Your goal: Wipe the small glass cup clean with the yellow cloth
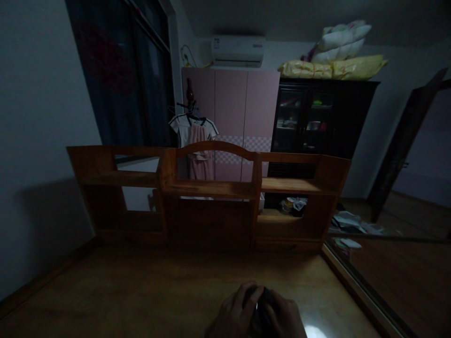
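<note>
At the bottom of the head view, both hands are close together just above the wooden surface. My left hand curls its fingers over the left side of a small dark object. From the other side, my right hand has its fingers bent around the same object. A thin bright glint shows between the hands. Dim light and the covering fingers hide the object's kind.
A wooden shelf unit runs across the far edge of the surface. A raised wooden rim borders the right side, and a white wall stands at left. Behind are hanging clothes, a pink wardrobe and a dark cabinet.
</note>
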`<state>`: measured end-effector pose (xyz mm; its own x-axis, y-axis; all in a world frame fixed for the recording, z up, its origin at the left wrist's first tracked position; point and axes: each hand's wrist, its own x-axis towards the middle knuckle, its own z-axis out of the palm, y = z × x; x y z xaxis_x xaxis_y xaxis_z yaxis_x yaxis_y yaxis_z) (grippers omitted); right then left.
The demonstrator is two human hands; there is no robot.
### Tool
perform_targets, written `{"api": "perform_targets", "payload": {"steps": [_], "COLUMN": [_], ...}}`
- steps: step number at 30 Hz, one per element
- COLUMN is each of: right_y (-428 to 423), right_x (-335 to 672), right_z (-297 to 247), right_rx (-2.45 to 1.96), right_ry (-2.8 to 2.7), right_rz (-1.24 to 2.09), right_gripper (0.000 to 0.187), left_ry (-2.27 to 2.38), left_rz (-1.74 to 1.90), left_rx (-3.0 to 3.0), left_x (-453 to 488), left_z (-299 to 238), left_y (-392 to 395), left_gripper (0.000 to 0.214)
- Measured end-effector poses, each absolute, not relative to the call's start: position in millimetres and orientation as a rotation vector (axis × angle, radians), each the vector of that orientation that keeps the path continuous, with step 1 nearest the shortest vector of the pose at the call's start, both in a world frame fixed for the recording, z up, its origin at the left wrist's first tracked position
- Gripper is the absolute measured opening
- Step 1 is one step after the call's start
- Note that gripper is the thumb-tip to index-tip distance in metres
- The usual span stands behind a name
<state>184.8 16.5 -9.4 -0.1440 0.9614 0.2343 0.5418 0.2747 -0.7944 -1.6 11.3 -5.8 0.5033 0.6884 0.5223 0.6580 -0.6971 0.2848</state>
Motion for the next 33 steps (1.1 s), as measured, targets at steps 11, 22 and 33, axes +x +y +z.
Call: {"api": "perform_targets", "payload": {"steps": [11,22,33], "right_y": [8,5,6], "right_x": [186,181,183], "right_z": [-2,4,-24], "right_rx": [-1.259,-1.290,-1.086], "right_ry": [-1.892,-1.555,-1.286], "right_rz": [0.738,0.962,1.315], "right_gripper": [0.032,0.035,0.049], "left_ry": [1.146,1.165,0.944], "left_rz": [0.906,0.983,1.110], "left_rx": [2.381,2.367,2.628], "left_x": [-3,-4,3], "left_z": [2,1,-15], "left_y": [9,4,6], "left_gripper": [0.103,0.102,0.104]}}
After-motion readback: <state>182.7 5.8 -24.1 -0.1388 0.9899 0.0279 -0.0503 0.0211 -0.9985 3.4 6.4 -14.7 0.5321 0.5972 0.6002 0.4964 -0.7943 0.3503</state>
